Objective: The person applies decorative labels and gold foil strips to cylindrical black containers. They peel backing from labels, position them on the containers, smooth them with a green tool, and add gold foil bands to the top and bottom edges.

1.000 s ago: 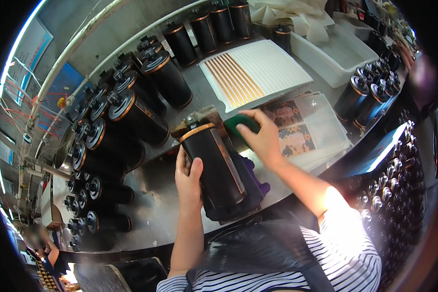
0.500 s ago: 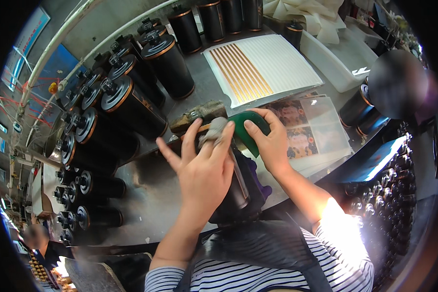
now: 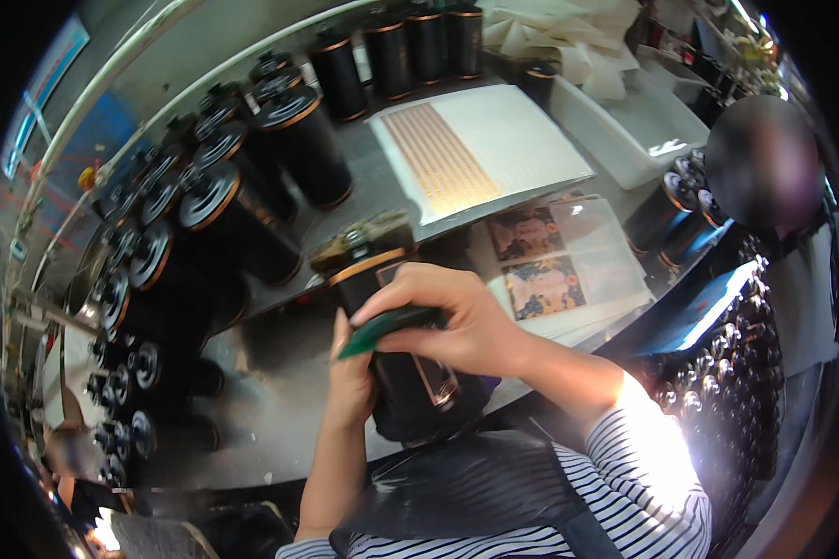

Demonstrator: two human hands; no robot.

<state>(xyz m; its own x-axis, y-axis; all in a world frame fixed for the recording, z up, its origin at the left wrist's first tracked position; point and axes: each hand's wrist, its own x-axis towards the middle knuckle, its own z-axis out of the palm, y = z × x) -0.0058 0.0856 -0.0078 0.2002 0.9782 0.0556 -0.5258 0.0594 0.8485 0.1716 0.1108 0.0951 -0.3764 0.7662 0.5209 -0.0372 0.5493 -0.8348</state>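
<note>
In front of me a black canister (image 3: 405, 391) with copper edging and a copper-framed panel lies tilted, its far end at a worn block (image 3: 359, 238). My right hand (image 3: 457, 317) is closed on a green scraper (image 3: 387, 328), a flat plate with a curved edge, held over the canister's upper side. My left hand (image 3: 350, 382) is against the canister's left side, gripping it; one finger sticks up beside the scraper, and the other fingers are hidden. The grey cloth is out of sight.
Several black canisters (image 3: 312, 144) stand along the left and back. A white sheet with copper stripes (image 3: 522, 140) lies ahead, near printed decal sheets (image 3: 615, 270). A white plastic tub (image 3: 615, 140) is at the back right. Many small shiny-topped items (image 3: 718, 382) fill the lower right.
My right hand has brought the green scraper left and nearer, over the canister. My left hand has moved down to the canister's left side; the grey cloth it held no longer shows.
</note>
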